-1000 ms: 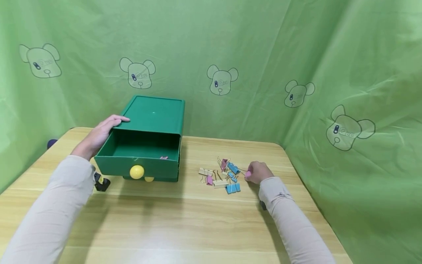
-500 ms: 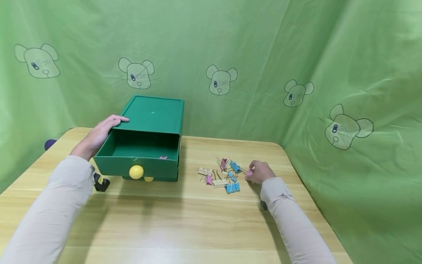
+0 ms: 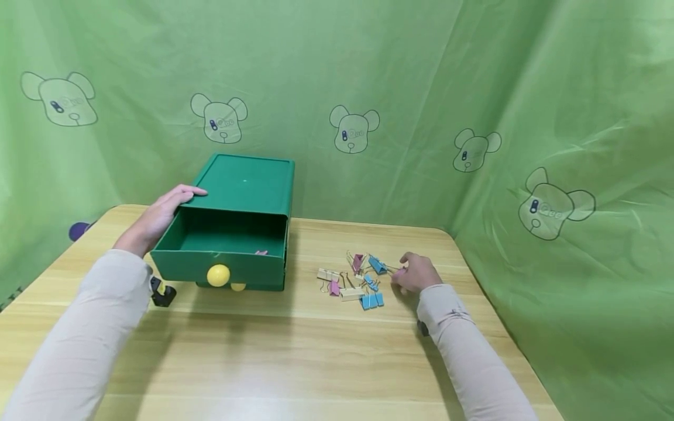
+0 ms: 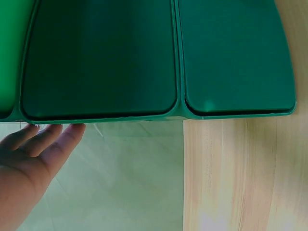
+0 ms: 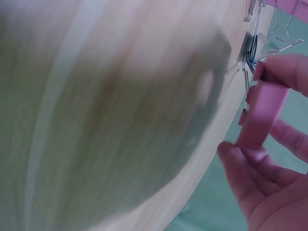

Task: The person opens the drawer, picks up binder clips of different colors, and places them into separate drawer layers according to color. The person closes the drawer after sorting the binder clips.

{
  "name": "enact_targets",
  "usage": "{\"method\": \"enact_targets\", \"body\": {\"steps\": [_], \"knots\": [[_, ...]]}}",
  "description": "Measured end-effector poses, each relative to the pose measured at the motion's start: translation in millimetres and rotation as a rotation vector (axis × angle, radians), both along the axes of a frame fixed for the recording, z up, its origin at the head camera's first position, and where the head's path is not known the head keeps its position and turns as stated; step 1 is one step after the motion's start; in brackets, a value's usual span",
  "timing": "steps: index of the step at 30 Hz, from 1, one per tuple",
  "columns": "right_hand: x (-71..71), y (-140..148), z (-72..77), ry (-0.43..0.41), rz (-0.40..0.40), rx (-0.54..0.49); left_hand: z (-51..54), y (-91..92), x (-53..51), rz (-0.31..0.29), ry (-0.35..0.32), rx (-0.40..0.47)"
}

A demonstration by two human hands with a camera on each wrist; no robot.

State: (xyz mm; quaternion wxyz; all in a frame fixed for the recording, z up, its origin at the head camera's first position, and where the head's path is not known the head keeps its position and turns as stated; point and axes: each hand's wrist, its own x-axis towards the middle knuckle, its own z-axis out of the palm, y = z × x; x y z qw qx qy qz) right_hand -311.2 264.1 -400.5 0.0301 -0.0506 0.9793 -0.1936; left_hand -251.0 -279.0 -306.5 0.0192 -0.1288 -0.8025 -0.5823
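A green drawer box [image 3: 244,182] stands on the table with its upper drawer [image 3: 181,264] pulled out. A bit of something pink [image 3: 261,252] shows inside that drawer. My left hand [image 3: 160,219] rests on the box's left top edge, fingers extended. In the right wrist view, my right hand [image 5: 272,178] pinches a pink binder clip [image 5: 263,115] between thumb and fingers. Its wire handles point toward a blue binder clip [image 3: 377,265] at the edge of a pile; whether they touch is hard to tell.
The pile holds several binder clips, among them a maroon one [image 3: 358,262], a cream one [image 3: 351,293], a pink one [image 3: 334,287] and a blue one [image 3: 372,301]. Green curtains [image 3: 295,76] hang behind and beside the wooden table [image 3: 316,362].
My right hand has shifted slightly to the right with the pink clip, and the nearby blue clip has moved slightly right too. My left hand stays on the box.
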Motion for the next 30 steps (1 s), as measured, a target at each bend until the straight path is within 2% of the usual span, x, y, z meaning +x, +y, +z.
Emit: {"method": "enact_targets", "body": {"steps": [4,10,30], "knots": [[-1.4,0.1,-0.4,0.037,-0.016,-0.059,-0.3,0.2,-0.4,0.001,-0.008,0.005],[-2.9,-0.7,-0.5,0.100,-0.039,-0.087,-0.5,0.5,-0.1,0.002,-0.010,0.015],[-1.5,-1.9,3.5,0.199,-0.059,-0.087,-0.1,-0.2,-1.0,0.004,-0.018,0.006]]}}
